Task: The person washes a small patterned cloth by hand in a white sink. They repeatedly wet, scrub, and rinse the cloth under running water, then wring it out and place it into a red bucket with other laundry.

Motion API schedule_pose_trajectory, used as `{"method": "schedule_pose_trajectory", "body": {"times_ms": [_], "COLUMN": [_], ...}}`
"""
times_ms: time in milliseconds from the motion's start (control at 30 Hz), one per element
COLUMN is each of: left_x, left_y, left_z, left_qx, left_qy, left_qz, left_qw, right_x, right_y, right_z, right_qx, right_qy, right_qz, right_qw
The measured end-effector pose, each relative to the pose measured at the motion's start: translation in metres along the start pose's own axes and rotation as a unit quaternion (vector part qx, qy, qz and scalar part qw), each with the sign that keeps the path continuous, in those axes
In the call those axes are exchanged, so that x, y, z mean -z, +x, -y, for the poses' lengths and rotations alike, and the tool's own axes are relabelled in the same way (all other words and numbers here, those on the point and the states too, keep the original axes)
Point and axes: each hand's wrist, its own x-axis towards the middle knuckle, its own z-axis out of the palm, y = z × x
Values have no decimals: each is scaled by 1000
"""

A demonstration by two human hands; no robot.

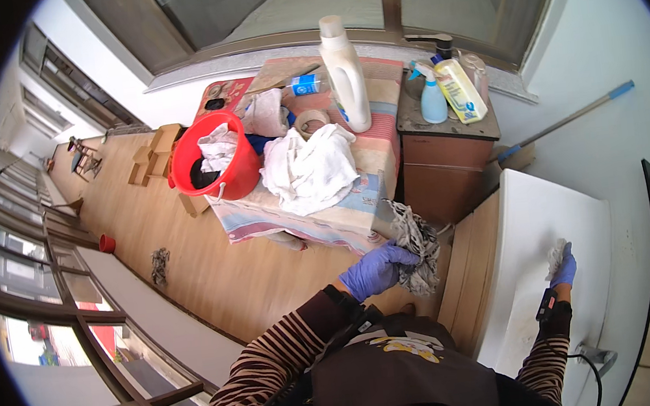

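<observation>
My left hand (375, 271), in a purple glove, grips a crumpled grey-and-white patterned rag (419, 248). The rag hangs in front of my body, between the cloth-covered table and the wooden front of a cabinet (467, 268). On the right, my gloved right hand (566, 268) holds a small wad of whitish cloth or scrubbing material (555, 257) against a white countertop or basin (560, 209). Dull smudges mark the white surface near my right forearm. A chrome faucet (599, 357) stands close to that forearm, and a black cable runs beside it.
The table (383, 105) bears a red bucket (243, 173) of rags, a white cloth (312, 168), a tape roll (312, 122) and a white detergent bottle (348, 81). A spray bottle (433, 103) stands on a brown cabinet (437, 164). A long handle (565, 118) leans by the wall.
</observation>
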Motion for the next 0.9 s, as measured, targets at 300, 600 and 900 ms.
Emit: {"method": "schedule_pose_trajectory", "body": {"times_ms": [300,600,900], "left_x": [36,30,50], "left_y": [-31,-24,-38], "left_z": [-18,-22,-26], "left_qx": [60,89,53], "left_qy": [-44,-9,-3], "left_qz": [-45,9,-37], "left_qw": [996,996,998], "right_x": [-6,-1,7], "right_y": [-127,-167,-154], "right_z": [53,77,57], "right_qx": [123,75,103], "right_qy": [155,38,-116], "right_qz": [-68,-182,-185], "right_qw": [978,980,970]}}
